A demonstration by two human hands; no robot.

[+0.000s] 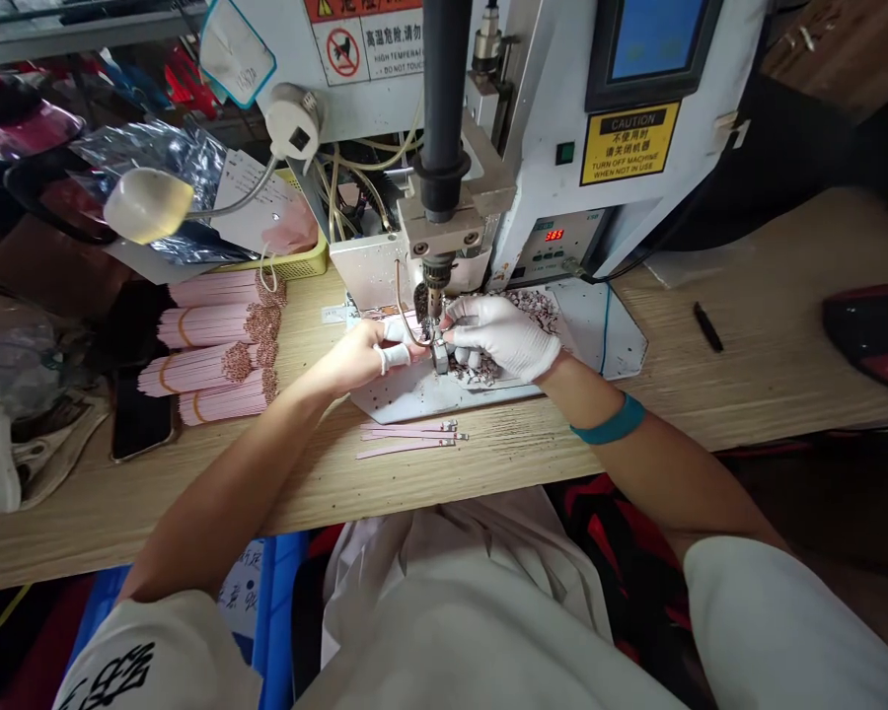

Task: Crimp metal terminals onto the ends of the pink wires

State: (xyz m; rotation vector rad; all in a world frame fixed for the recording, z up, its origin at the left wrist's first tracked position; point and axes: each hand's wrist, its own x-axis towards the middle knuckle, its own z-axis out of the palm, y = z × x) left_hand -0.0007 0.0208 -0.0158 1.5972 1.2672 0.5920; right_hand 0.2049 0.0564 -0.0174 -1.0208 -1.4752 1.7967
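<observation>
Seen from the head camera, four bundles of pink wires [214,325] are stacked at the left of a wooden table [503,468], near one phone [129,424] and one yellow basket [309,262]. At least three loose pink wires [407,435] are laid out at the front edge, just before the base plate [611,340] of one white machine [548,197]. One lamp [148,205] is set at the machine's left, one screen [655,37] is mounted at its upper right, and one black pen [707,327] is left on the tabletop farther right. Both forearms are stretched forward and angled inward, the right one ringed by a single teal wristband [611,421], so that the hands are brought together beneath the metal tip [434,296]. The left hand [362,355], its fingertips partly wrapped in white finger covers [394,357], is bent into a near pinch. The right hand [507,335], gloved in white, is curled over a heap of scraps [539,308], its fingers drawn together beside the tip. Whatever is gripped by either hand cannot be told, the fingertips being too crowded.
</observation>
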